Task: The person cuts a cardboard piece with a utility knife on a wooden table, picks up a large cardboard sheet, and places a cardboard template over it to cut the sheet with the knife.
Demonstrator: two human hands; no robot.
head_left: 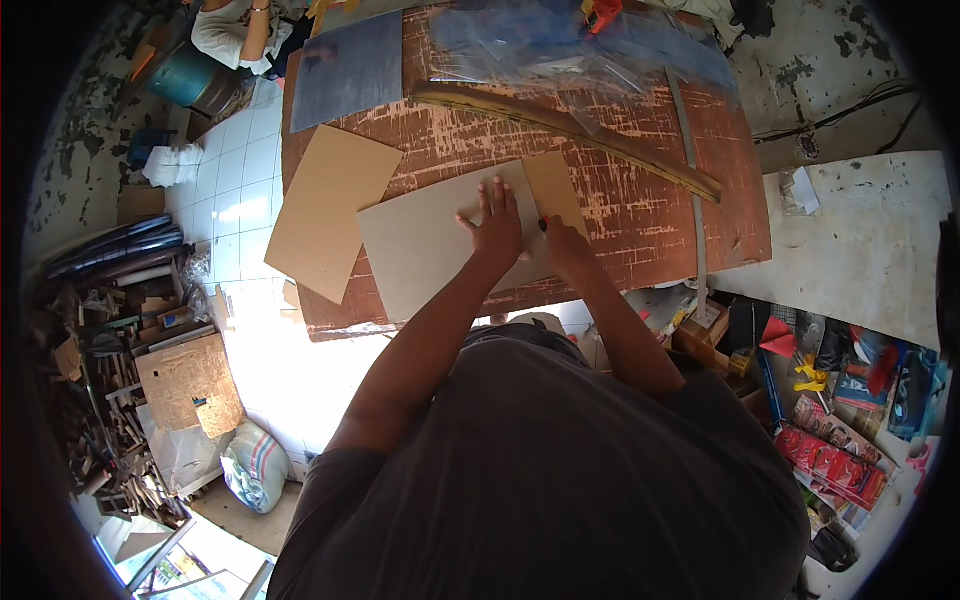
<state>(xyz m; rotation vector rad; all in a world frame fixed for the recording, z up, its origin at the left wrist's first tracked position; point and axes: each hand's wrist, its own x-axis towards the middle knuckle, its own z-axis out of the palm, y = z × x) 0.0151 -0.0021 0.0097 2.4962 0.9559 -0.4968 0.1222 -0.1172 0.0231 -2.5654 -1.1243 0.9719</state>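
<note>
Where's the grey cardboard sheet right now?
In the head view, the grey cardboard sheet lies on the near side of the table, under the left hand, right of a tan cardboard sheet.

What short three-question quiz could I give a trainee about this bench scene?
1. True or false: the left hand lies palm down on the flat grey cardboard sheet.
2. Which lies left of that sheet? A) a rectangular tan cardboard sheet; B) a long narrow grey strip.
3. Which hand holds the small black object?

Key: 1. True. 2. A. 3. The right hand.
</note>
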